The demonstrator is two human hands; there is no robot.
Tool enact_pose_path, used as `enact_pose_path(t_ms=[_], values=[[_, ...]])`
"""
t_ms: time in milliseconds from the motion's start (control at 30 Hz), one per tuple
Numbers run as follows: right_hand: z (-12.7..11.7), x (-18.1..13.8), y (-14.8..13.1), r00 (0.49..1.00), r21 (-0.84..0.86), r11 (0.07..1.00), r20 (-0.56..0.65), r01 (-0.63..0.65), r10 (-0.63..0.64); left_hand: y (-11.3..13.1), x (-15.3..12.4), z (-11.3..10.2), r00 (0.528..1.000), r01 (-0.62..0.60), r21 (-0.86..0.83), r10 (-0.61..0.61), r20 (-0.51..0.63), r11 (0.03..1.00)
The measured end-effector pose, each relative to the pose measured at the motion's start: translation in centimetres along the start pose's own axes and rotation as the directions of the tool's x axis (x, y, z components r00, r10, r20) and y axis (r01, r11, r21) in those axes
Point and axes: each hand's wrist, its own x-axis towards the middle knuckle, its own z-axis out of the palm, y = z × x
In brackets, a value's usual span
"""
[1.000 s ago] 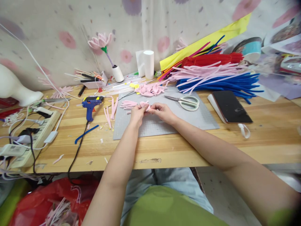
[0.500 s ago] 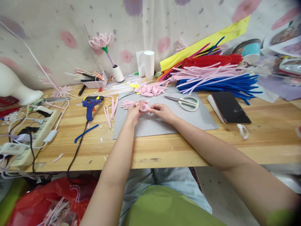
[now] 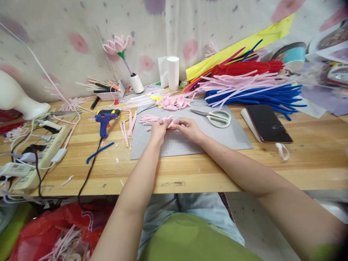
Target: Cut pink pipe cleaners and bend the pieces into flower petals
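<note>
Over the grey cutting mat, my left hand and my right hand meet, both pinched on a small pink pipe-cleaner petal piece held between them. Left of the hands, a row of folded pink petals lies on the mat. More finished pink petals are heaped at the mat's far edge. White-handled scissors rest on the mat to the right of my right hand.
A blue glue gun stands left of the mat, its black cord running off the table edge. A power strip sits far left. Bundles of pink, blue and red pipe cleaners lie at the back right. A black phone lies to the right.
Both hands stay in place, fingers working the pink piece; the rounded loop seen half a second ago is now pinched flatter between the fingertips.
</note>
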Motion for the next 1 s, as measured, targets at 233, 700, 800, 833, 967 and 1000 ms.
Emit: enact_pose_path(t_ms=[233, 700, 800, 833, 967, 1000], values=[[-0.1, 0.4, 0.0, 1.0, 0.004, 1.0, -0.003, 0.017, -0.017, 0.8, -0.4, 0.0, 0.999, -0.007, -0.022, 0.008, 0.031, 1.0], [-1.4, 0.2, 0.7, 0.956, -0.005, 0.98, 0.218, -0.2, 0.196, 0.8, 0.1, -1.3, 0.997, -0.071, 0.216, 0.072, 0.003, 0.974], [-1.4, 0.1, 0.8, 0.952, -0.03, 0.981, 0.238, -0.191, 0.192, 0.9, 0.0, -1.3, 0.995, -0.096, 0.209, 0.092, 0.03, 0.973], [-1.4, 0.1, 0.9, 0.95, -0.03, 0.982, 0.248, -0.189, 0.191, 0.9, 0.0, -1.3, 0.995, -0.101, 0.205, 0.095, 0.04, 0.974], [-1.1, 0.0, 0.9, 0.967, -0.004, 0.992, 0.222, -0.124, 0.122, 0.7, 0.0, -1.3, 0.995, -0.087, 0.175, 0.076, 0.069, 0.981], [-1.0, 0.0, 0.9, 0.978, -0.004, 0.997, 0.193, -0.083, 0.083, 0.5, 0.0, -1.2, 0.995, -0.074, 0.169, 0.063, 0.072, 0.983]])
